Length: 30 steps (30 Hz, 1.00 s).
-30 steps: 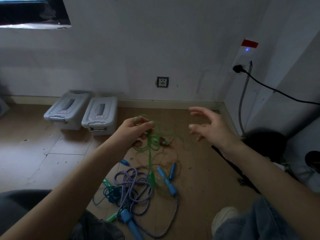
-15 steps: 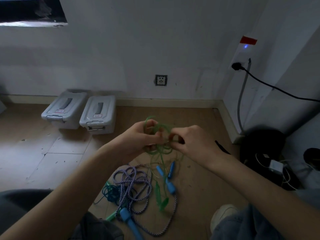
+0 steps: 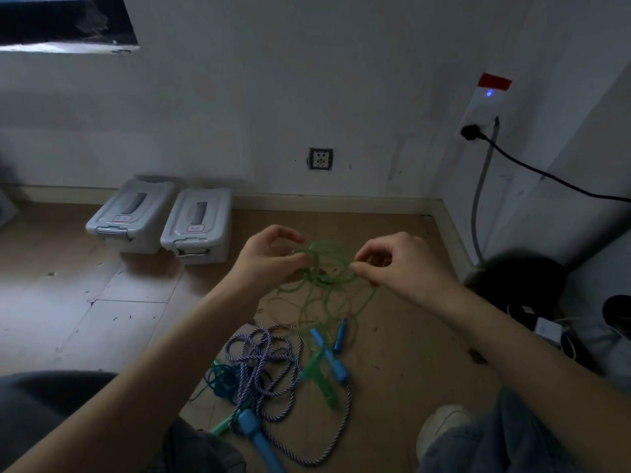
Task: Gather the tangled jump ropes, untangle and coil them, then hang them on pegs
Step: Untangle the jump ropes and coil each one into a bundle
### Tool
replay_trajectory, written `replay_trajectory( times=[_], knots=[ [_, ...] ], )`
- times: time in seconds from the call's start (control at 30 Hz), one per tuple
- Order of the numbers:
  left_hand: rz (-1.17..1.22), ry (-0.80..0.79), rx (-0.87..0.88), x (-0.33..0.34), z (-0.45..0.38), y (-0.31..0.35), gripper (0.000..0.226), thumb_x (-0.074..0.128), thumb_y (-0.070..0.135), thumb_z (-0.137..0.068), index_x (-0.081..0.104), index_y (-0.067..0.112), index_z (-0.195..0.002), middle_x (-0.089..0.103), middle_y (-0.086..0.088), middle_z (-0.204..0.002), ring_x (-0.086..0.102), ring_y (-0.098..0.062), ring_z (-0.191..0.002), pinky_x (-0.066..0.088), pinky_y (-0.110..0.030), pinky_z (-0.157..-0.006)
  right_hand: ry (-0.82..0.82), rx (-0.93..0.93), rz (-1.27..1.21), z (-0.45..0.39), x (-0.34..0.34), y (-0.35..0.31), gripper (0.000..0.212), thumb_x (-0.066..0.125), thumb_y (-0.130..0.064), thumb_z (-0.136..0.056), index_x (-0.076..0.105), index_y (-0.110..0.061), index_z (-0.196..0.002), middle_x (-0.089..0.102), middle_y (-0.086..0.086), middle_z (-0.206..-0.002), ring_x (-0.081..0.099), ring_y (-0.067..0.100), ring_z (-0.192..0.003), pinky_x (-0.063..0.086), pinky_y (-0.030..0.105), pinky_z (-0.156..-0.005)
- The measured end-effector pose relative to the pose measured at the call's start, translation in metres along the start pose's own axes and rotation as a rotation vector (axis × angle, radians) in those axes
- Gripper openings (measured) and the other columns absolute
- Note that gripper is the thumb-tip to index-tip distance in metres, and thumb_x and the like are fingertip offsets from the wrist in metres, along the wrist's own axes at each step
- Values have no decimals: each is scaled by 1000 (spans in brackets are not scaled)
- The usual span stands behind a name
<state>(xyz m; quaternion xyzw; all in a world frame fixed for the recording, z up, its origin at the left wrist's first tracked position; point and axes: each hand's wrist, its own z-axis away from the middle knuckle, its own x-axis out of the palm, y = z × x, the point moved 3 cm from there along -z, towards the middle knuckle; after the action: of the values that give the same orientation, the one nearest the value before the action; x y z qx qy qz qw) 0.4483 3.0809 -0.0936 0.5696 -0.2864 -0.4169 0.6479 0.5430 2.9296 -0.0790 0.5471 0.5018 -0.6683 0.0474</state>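
Note:
A tangled green jump rope hangs in the air between my hands, its green handles trailing down to the floor. My left hand pinches the loops on their left side. My right hand pinches a strand on the right side of the tangle. Below, on the wooden floor, lies a purple-and-white braided rope with a blue handle. Beside it lie a dark teal rope and two more blue handles. No pegs are in view.
Two grey lidded plastic boxes stand against the white wall at the left. A wall socket sits above the skirting. Black cables and dark gear fill the right corner. My knees and a white shoe are at the bottom.
One second ago my right hand was open and away from the rope. It then came in to the tangle, and now both hands have drawn slightly apart, spreading the green loops.

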Motion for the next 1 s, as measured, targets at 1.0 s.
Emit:
replay_trajectory(
  times=[1.0],
  knots=[
    [-66,-550,326,13,16,23,6,64,16,-75,62,14,-81,60,3,-101,59,-8,-97,47,-16,-86,183,633,-1139,-5,-4,44,17,63,-15,-86,65,-11,-70,63,-4,-53,52,4,-45,41,20,-48]
  ],
)
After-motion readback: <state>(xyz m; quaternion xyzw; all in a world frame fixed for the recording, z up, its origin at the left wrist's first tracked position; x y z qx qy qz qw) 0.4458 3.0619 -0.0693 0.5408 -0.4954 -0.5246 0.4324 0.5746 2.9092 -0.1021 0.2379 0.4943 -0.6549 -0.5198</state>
